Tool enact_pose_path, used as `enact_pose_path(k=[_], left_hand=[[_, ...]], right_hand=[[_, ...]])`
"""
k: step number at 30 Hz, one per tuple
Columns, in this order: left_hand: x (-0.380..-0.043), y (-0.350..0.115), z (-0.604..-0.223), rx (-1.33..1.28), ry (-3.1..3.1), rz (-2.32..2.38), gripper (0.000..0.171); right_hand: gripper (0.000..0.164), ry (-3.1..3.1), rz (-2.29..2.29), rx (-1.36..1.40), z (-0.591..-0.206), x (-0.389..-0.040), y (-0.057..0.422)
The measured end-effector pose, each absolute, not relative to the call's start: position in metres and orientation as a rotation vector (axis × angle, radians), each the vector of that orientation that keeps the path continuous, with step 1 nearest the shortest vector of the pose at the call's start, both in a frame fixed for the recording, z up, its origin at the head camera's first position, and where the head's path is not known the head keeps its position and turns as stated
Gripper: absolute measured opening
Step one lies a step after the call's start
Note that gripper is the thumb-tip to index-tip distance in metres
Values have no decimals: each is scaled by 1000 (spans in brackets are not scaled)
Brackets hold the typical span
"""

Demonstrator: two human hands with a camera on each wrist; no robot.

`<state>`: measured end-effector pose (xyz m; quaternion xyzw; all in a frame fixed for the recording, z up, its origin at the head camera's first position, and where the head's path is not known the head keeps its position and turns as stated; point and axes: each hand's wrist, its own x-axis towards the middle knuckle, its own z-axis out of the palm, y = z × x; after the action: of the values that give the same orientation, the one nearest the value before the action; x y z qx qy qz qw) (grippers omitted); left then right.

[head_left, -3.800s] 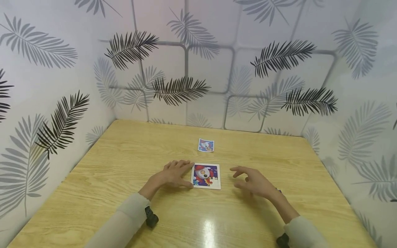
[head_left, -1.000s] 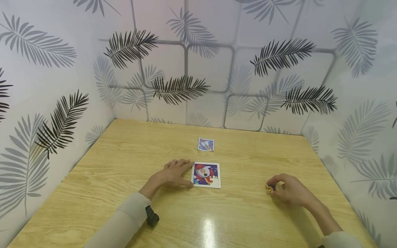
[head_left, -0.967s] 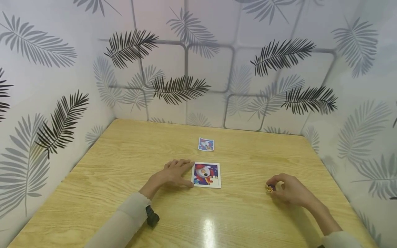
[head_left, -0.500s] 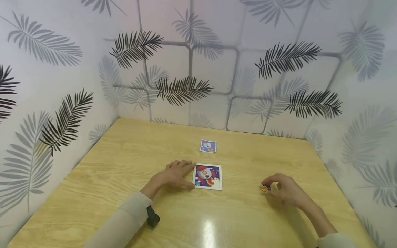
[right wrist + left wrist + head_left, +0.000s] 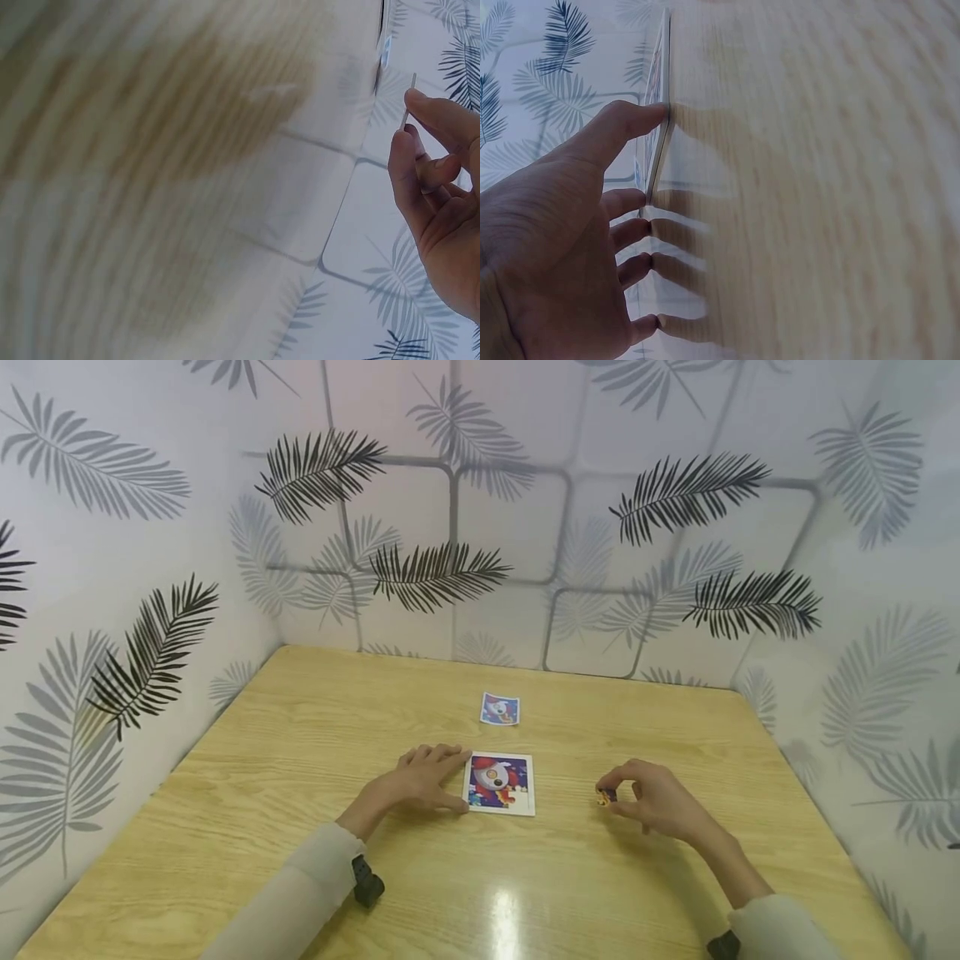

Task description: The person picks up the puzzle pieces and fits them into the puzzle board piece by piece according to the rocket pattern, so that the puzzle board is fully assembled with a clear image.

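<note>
A square jigsaw puzzle [image 5: 497, 778] in a white frame lies flat at the table's middle, with a bare pale patch at its lower right. My left hand [image 5: 420, 781] rests along its left side, thumb at the near corner and forefinger at the far one. From the left wrist, the puzzle's edge [image 5: 664, 52] shows beside the spread fingers, their tips on the table. To the right of the puzzle, my right hand [image 5: 656, 797] pinches a small dark and orange puzzle piece [image 5: 605, 797] between thumb and finger. The right wrist view shows this thin piece [image 5: 414, 81] edge-on above the table.
Behind the puzzle lies a small picture card [image 5: 499, 709] with a similar cartoon design. The wooden table [image 5: 360, 710] ends at walls [image 5: 517, 527] with a leaf pattern on the back and both sides.
Earlier my right hand hovered by the puzzle with nothing visible in its fingers; then it was farther right, pinching the piece. Now it has moved left with the piece. My left hand stays put.
</note>
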<state>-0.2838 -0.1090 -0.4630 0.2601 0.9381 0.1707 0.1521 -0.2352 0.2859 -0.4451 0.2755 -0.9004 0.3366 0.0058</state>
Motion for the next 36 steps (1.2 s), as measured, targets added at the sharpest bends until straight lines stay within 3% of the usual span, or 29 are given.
enact_pose_path(k=[36], left_hand=[[-293, -109, -477, 749, 2690, 502, 93]], right_hand=[[22, -2952, 924, 937, -450, -269, 205]])
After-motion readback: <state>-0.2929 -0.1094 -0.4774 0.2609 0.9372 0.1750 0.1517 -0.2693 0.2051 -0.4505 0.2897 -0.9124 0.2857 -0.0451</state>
